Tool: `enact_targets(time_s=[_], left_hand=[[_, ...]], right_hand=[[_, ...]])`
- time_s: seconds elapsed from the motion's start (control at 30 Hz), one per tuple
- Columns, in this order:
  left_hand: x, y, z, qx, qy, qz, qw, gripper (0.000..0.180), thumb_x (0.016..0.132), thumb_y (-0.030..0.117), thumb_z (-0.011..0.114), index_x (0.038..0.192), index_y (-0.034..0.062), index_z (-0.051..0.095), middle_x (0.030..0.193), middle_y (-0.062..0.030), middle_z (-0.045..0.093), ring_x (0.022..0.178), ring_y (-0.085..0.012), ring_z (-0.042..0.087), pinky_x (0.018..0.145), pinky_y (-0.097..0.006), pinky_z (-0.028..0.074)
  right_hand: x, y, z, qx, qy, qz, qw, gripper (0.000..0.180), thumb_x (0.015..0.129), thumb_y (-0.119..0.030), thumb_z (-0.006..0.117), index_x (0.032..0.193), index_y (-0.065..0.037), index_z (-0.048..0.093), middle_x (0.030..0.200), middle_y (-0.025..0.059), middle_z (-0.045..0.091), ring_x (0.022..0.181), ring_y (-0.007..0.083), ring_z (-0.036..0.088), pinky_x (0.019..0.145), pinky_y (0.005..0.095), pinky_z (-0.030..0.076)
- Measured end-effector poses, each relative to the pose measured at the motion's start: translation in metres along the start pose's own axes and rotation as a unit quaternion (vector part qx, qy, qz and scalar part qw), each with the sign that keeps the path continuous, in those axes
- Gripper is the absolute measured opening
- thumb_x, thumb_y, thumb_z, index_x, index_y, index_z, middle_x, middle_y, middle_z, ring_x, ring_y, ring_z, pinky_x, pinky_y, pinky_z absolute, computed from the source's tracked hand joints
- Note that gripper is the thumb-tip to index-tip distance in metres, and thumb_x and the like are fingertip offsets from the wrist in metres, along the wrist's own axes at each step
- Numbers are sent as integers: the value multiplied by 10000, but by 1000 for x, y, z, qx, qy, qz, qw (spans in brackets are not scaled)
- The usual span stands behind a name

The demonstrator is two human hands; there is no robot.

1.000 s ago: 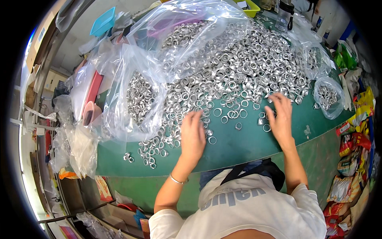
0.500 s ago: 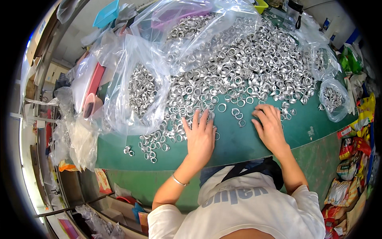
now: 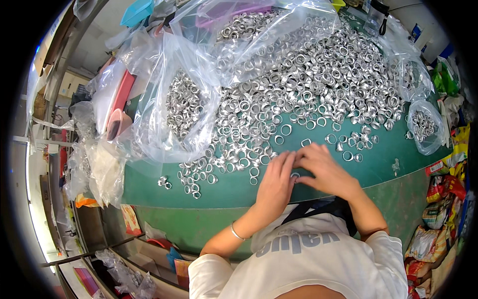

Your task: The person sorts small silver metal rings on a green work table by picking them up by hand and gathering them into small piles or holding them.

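My left hand (image 3: 275, 183) and my right hand (image 3: 326, 170) meet at the near side of the green table, fingertips touching or overlapping. A silver metal ring (image 3: 295, 176) shows in the gap between them, by my right thumb. My right fingers and thumb curl closed around that spot. The left hand's fingers are pressed together, and whatever they pinch is hidden. Just beyond the hands lies a large heap of similar metal rings (image 3: 343, 84), with several strays loose around its near edge.
On the left, a clear plastic bag (image 3: 154, 124) of rings lies open. More clear film covers part of the heap. A small bag of rings (image 3: 424, 127) sits at the right edge of the green table (image 3: 234, 194). A pink cup-like holder (image 3: 118, 124) stands far left.
My left hand has moved right and its spread fingers have come together. My right hand has shifted left to meet it. A ring now shows between them.
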State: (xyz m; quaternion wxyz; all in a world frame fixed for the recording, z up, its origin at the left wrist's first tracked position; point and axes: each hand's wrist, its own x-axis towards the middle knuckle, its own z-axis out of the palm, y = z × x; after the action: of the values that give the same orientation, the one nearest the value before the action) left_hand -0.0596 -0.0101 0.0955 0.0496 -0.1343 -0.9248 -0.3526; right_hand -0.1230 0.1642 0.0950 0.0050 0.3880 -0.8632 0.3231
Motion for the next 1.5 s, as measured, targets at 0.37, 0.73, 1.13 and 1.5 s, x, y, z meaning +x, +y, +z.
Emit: enact_targets(time_s=[0.37, 0.73, 1.13, 1.5], left_hand=[[-12, 5, 15, 11, -46, 40, 998, 415, 785, -6, 648, 1191, 14, 564, 1138, -140, 523, 1018, -326, 512, 866, -413, 433], [-11, 2, 23, -14, -27, 62, 998, 445, 767, -74, 616, 1199, 15, 558, 1115, -139, 530, 1014, -318, 514, 851, -401, 419], [-12, 4, 29, -4, -25, 37, 999, 572, 771, -12, 658, 1313, 71, 497, 1237, -122, 491, 1064, -297, 502, 859, -412, 398], [-11, 6, 38, 17, -11, 65, 998, 313, 763, 49, 702, 1058, 47, 597, 1201, -109, 520, 1080, -305, 498, 842, -421, 397]], right_hand=[[1, 27, -10, -157, 99, 120, 975, 118, 734, -48, 700, 834, -15, 649, 989, 95, 547, 954, 269, 496, 789, 388, 372], [-1, 29, 3, -180, 111, 156, 965, 220, 761, -75, 697, 956, -8, 619, 1132, 121, 532, 1061, 305, 482, 901, 460, 364], [-26, 3, -16, 24, 31, 66, 997, 176, 770, -47, 666, 945, -46, 647, 1063, 72, 583, 1100, 291, 501, 975, 517, 338], [-17, 24, -7, -139, 136, 120, 974, 118, 752, -46, 677, 836, -25, 597, 1112, 106, 558, 1102, 304, 492, 962, 492, 338]])
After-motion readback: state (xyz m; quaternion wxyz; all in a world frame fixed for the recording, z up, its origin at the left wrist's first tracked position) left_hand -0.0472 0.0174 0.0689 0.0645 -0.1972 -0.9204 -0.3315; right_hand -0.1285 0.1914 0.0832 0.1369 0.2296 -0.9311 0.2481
